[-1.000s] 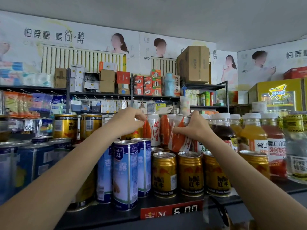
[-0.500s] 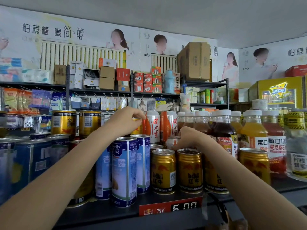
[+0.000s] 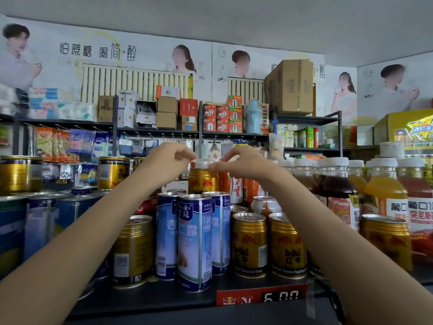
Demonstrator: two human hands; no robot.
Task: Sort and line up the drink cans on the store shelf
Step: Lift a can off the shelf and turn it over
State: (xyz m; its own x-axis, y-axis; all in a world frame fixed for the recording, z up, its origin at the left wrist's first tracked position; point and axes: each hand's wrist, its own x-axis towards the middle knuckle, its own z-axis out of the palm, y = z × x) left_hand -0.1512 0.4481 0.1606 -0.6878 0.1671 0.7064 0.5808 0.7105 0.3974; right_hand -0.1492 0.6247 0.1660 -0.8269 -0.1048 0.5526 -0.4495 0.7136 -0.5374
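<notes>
we pinched the gold can [image 3: 203, 181] at frame centre by its rim, left hand [image 3: 167, 160] and right hand [image 3: 243, 163] both gripping, above blue cans [image 3: 195, 240]

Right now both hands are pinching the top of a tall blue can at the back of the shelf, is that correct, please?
Not quite: the can is gold, not blue. The head view shows the left hand and right hand pinching the top of a gold can at the back of the shelf. The tall blue cans stand untouched nearer the front.
</notes>
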